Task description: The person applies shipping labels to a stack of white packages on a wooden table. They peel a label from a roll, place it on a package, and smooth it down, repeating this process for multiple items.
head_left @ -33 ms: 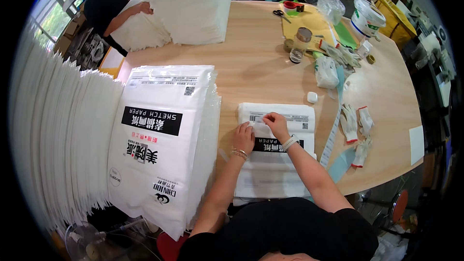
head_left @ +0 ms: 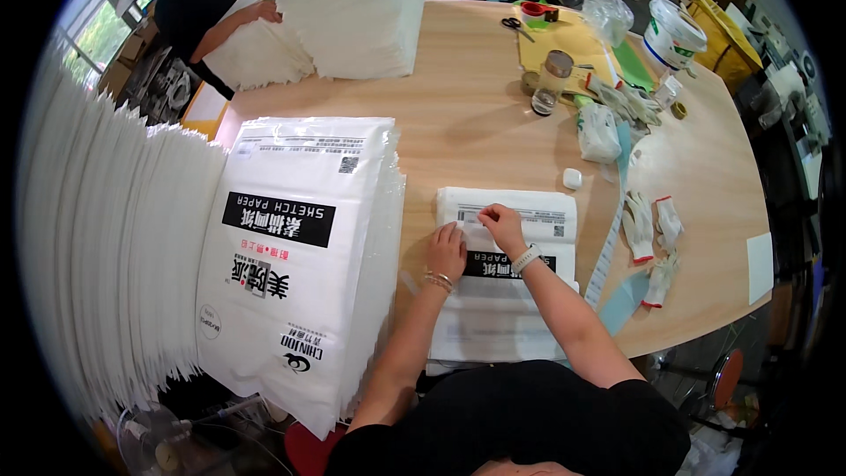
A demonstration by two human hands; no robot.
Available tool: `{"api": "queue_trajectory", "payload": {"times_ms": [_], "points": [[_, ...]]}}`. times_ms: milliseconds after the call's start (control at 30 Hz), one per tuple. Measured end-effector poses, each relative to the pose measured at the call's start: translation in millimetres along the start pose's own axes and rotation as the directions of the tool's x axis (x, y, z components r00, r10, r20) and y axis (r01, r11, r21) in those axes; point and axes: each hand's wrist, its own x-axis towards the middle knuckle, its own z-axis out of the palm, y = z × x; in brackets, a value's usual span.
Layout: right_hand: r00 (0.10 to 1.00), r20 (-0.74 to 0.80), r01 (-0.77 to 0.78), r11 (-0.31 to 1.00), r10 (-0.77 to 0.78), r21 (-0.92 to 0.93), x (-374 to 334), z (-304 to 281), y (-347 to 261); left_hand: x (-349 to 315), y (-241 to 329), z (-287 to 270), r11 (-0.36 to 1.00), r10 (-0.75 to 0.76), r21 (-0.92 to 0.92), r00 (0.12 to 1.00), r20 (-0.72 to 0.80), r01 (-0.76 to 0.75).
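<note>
A flat white packet point(head_left: 520, 300) with a black band lies on the wooden table point(head_left: 476, 123) right in front of me. My left hand point(head_left: 447, 253) rests on the packet's upper left part, fingertips pressing down. My right hand point(head_left: 505, 226) is just beside it near the packet's top edge, fingers pinched on a small white label point(head_left: 470, 214) that lies against the packet. Both forearms come up from the lower edge.
A tall stack of like white packets point(head_left: 300, 238) stands to my left, with fanned white sheets point(head_left: 106, 256) beyond. Another person point(head_left: 198, 9) handles a white pile point(head_left: 352, 9) at the back. To the right lie work gloves point(head_left: 652, 225), a label strip point(head_left: 608, 251), a jar point(head_left: 553, 79) and a bucket point(head_left: 671, 35).
</note>
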Motion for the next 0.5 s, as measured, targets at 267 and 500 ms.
{"api": "queue_trajectory", "payload": {"times_ms": [267,500], "points": [[1.0,-0.023,0.006,0.997,-0.008,-0.083,12,20,5,-3,2,-1,0.998,-0.044,-0.053,0.998,-0.039,0.042],[0.999,-0.035,-0.025,0.995,0.021,-0.099,14,24,7,-2,1,1,0.998,-0.042,-0.056,0.998,-0.044,0.04]]}}
